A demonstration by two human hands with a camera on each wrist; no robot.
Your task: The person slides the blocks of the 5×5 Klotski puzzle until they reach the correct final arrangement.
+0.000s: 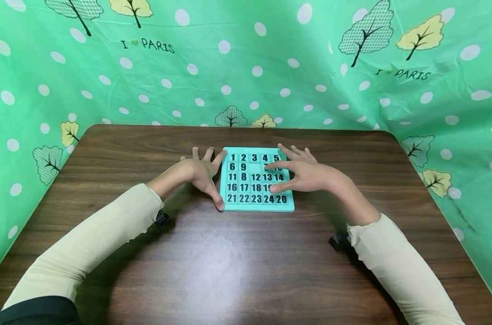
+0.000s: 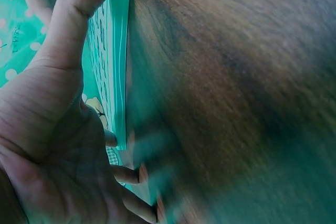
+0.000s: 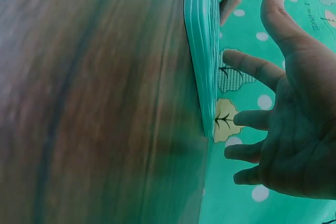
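A turquoise number slide puzzle (image 1: 257,206) lies flat on the wooden table, with black-numbered tiles in rows. In its second row a gap shows right of the 9. My left hand (image 1: 203,174) holds the puzzle's left side, thumb by the near corner and index finger at the far corner; its other fingers spread outward. Over the right side reaches my right hand (image 1: 308,174), fingers spread. Its index fingertip is over the second row beside the gap, its thumb over the 19, partly covering tiles. In the right wrist view this hand (image 3: 299,124) appears raised above the board's level.
The brown wooden table (image 1: 213,266) extends around the puzzle on all sides. Behind it hangs a green polka-dot cloth (image 1: 238,58) with printed trees, which also runs along both sides. Dark wrist devices sit under the left sleeve (image 1: 120,216) and right sleeve (image 1: 396,257).
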